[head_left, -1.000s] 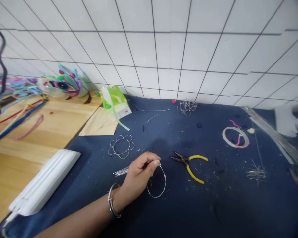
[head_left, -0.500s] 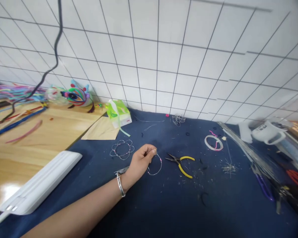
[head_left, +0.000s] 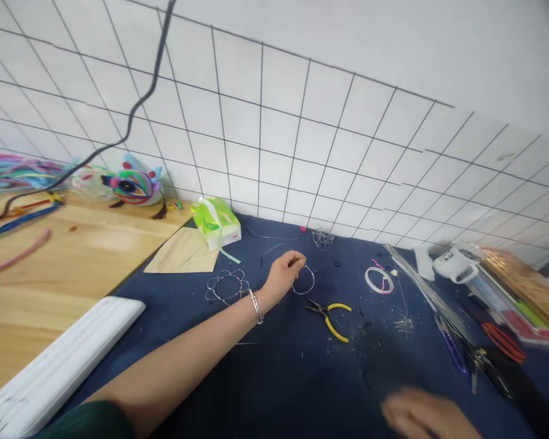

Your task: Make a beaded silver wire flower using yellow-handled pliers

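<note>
My left hand [head_left: 284, 275] is closed in a pinch on a thin wire ring [head_left: 313, 284], which hangs from the fingertips over the dark blue mat. Just below and right of the ring lie yellow-handled pliers [head_left: 332, 316] with their jaws apart. To the left of the hand, a flower-shaped wire piece [head_left: 227, 285] with small beads rests on the mat. My right hand [head_left: 423, 413] shows at the lower right edge, smeared by motion, so its fingers cannot be read.
Behind stand a green tissue pack [head_left: 216, 223] and a tangle of wire [head_left: 322, 239]. At right lie a white ring spool [head_left: 379, 280], a wire bundle [head_left: 427, 286], purple-handled cutters [head_left: 455, 350] and a white mug [head_left: 455, 263]. A long white case [head_left: 73, 360] lies left.
My left hand has moved right and away from me with the wire ring. My right hand has come into view at the lower right. The camera view has shifted.
</note>
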Demonstrator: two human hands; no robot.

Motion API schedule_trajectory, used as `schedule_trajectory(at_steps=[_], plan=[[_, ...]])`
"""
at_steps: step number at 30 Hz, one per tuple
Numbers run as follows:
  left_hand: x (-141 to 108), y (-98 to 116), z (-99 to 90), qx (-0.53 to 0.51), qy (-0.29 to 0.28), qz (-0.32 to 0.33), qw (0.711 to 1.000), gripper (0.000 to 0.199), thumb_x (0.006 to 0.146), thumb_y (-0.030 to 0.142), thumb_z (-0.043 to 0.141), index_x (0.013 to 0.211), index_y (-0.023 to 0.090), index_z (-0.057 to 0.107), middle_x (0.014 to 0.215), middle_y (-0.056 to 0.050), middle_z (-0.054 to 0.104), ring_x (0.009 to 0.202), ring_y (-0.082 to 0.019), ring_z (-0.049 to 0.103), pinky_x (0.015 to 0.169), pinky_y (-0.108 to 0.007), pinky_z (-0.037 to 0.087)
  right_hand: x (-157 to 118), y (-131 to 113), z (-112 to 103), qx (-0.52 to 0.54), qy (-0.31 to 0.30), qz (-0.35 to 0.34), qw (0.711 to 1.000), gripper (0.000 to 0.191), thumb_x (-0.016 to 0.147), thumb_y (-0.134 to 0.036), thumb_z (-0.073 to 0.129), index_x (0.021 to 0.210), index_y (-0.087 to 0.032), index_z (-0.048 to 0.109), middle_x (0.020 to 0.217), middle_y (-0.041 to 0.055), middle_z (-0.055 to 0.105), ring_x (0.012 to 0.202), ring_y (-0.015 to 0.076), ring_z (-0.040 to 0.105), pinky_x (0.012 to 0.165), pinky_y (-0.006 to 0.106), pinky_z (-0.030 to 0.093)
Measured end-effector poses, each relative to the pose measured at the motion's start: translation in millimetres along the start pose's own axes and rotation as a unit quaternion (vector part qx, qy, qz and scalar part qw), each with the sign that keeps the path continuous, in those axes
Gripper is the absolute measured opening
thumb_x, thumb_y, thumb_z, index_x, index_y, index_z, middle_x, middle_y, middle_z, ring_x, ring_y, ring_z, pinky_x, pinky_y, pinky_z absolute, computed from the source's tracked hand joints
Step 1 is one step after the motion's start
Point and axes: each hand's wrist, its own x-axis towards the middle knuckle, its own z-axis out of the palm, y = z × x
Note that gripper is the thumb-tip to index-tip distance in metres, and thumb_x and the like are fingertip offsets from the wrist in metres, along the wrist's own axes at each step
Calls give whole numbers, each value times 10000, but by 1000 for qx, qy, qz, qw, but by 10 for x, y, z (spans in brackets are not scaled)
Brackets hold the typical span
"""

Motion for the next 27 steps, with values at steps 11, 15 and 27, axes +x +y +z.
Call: schedule_trajectory(at_steps=[11, 15, 27], plan=[[1, 72, -299, 17, 72, 77, 994, 180, 804, 282, 469, 883, 177, 593, 752, -8, 560, 614, -100, 481, 577, -205, 398, 1440, 90, 508, -263, -39, -50, 963, 507, 839, -419, 366, 1309, -229, 349, 1332, 109, 356, 1227, 289, 262, 950, 477, 266], [-46, 132, -360, 15, 82, 90, 992, 218, 811, 302, 465, 940, 175, 585, 753, -14, 570, 604, -103, 485, 578, -211, 403, 1250, 84, 494, -276, -39, -114, 953, 505, 820, -341, 406, 1308, -230, 338, 1290, 107, 388, 1156, 282, 328, 913, 434, 309], [-153, 95, -204, 31, 56, 105, 992, 234, 833, 347, 431, 887, 167, 569, 724, -2, 554, 538, -77, 457, 531, -191, 382, 1528, 152, 503, -59, 67, -32, 996, 199, 825, -299, 424, 954, -170, 503, 919, 72, 518, 860, 191, 490, 771, 332, 391]])
